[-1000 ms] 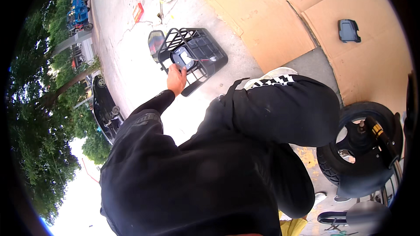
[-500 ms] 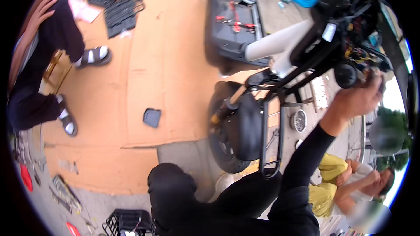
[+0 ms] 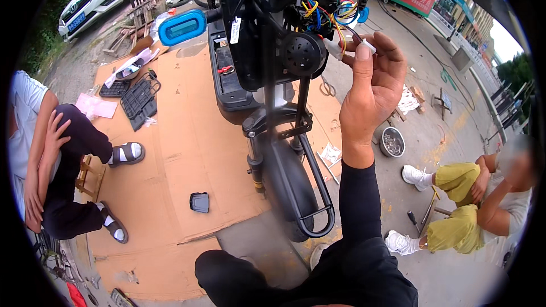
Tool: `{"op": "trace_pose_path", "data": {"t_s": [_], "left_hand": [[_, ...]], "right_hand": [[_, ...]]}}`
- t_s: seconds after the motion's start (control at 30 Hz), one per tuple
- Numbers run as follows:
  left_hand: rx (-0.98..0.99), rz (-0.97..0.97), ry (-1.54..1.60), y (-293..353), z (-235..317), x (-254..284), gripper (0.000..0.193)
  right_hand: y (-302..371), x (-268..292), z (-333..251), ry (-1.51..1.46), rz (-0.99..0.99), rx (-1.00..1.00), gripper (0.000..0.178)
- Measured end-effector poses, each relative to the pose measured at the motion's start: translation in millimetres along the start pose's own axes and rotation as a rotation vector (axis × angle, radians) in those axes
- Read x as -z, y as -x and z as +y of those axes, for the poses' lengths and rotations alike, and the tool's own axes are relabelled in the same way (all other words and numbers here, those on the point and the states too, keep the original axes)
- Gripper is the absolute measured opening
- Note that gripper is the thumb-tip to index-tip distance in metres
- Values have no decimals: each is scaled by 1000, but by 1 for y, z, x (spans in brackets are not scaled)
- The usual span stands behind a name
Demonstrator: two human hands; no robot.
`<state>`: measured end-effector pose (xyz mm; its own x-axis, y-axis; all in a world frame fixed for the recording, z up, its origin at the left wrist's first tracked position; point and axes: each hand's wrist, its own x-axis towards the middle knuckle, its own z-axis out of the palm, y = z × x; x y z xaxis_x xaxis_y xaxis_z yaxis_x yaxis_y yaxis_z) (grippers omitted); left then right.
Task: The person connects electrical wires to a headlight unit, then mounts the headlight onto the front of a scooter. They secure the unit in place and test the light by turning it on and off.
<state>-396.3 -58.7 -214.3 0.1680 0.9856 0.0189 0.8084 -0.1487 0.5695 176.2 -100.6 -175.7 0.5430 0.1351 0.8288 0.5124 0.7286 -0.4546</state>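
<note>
My right hand (image 3: 372,88) is raised at the right of a partly stripped electric scooter (image 3: 278,179). Thumb and fingers pinch a white plug connector (image 3: 368,46) with thin wires running to it. Just left of it, a bundle of coloured wires (image 3: 321,14) spills out of the scooter's open front. Below the wires sits a round black horn (image 3: 303,54) with a slotted face. A white tag (image 3: 235,30) hangs on the black frame. My left hand is not in view.
Cardboard (image 3: 182,153) covers the ground, with a small black plastic part (image 3: 199,202) on it. People sit at left and right. A blue-rimmed mirror (image 3: 182,27) juts out left of the scooter. A metal bowl (image 3: 392,141) and a screwdriver (image 3: 412,218) lie at right.
The view has swung, and the scooter now stands more upright and nearer the middle. My right hand, earlier blurred beside the wiring, now shows clearly with the white connector pinched.
</note>
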Motion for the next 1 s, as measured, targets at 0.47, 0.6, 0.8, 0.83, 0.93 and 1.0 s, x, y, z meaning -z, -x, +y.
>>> {"op": "trace_pose_path", "data": {"t_s": [0.47, 0.6, 0.8, 0.83, 0.93, 1.0], "left_hand": [[618, 147, 420, 248, 51, 24, 59], [785, 247, 654, 317, 49, 6, 63], [707, 473, 1063, 407, 42, -8, 68], [626, 484, 1141, 394, 41, -11, 69], [442, 471, 1257, 261, 79, -24, 52], [316, 408, 1237, 184, 113, -42, 44]], "right_hand": [[-3, 14, 9, -315, -111, -255, 51], [-1, 38, 16, -254, -19, -345, 46], [3, 37, 14, -359, -58, -448, 42], [6, 36, 9, -406, -103, -472, 41], [-1, 49, -11, -396, -246, -460, 39], [-3, 58, -26, -368, -389, -437, 40]]}}
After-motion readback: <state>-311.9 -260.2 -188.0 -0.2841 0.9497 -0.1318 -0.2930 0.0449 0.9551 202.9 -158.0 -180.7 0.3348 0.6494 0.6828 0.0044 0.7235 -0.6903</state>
